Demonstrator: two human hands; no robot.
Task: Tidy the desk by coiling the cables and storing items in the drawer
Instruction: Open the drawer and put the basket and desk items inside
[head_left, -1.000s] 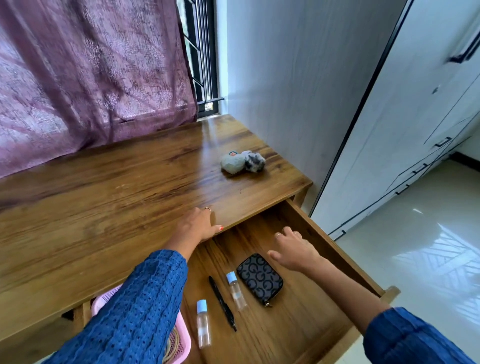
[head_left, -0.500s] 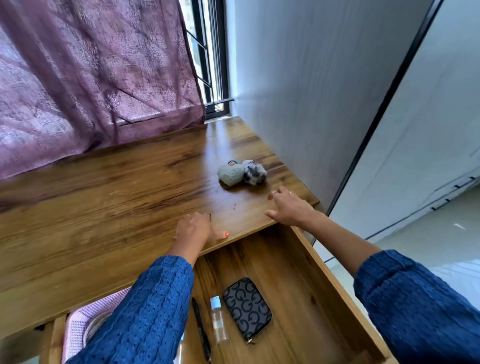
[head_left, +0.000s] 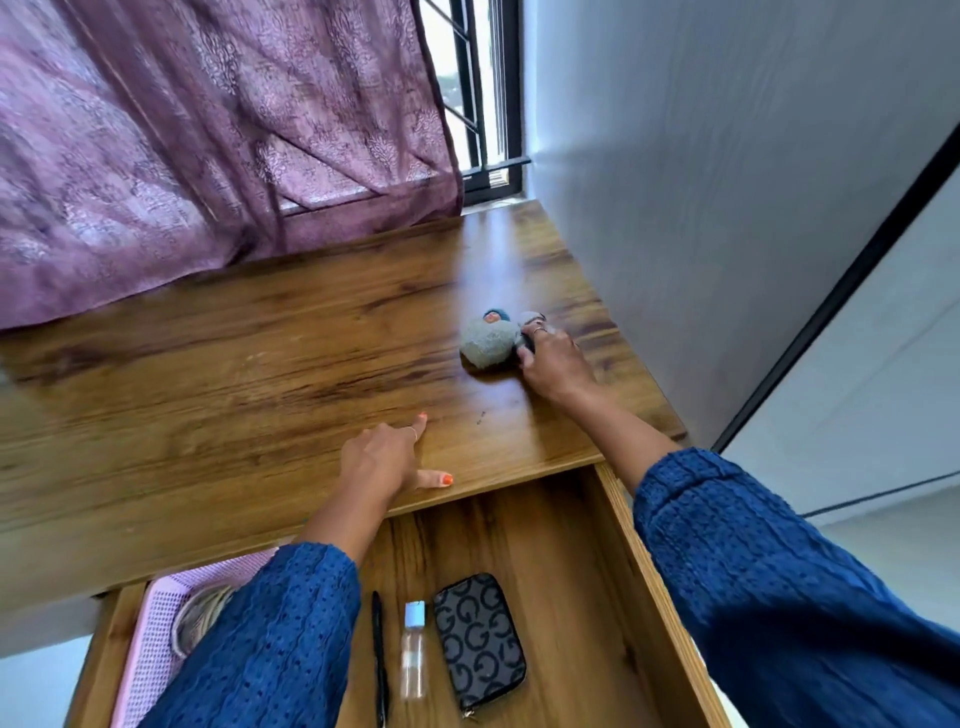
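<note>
Two blue sleeves (head_left: 270, 639) reach forward over an open wooden drawer (head_left: 660, 587) that juts out toward the viewer from under the desk (head_left: 208, 415). On the drawer floor, left to right, lie a black pen (head_left: 379, 660), a small clear bottle (head_left: 414, 649) with a pale blue cap, and a dark patterned pouch (head_left: 478, 642); they sit just beside one another. A pink mesh basket (head_left: 150, 654) fills the drawer's left part, something pale and woven inside it, partly hidden by the left sleeve.

Farther on, the left hand (head_left: 382, 462) rests on the desk's near edge, its fingers (head_left: 420, 423) straight and spread, holding nothing.

Farther right on the desk top, the right hand (head_left: 553, 364) reaches a fuzzy grey toy (head_left: 488, 343) with a blue bit at its far end. Its fingers curl round the toy's right-hand part, which is mostly covered by the hand. The toy lies on the wood.

Beyond hang a purple curtain (head_left: 208, 130) and a barred window (head_left: 478, 88), with a white wall (head_left: 727, 156) on the right.
</note>
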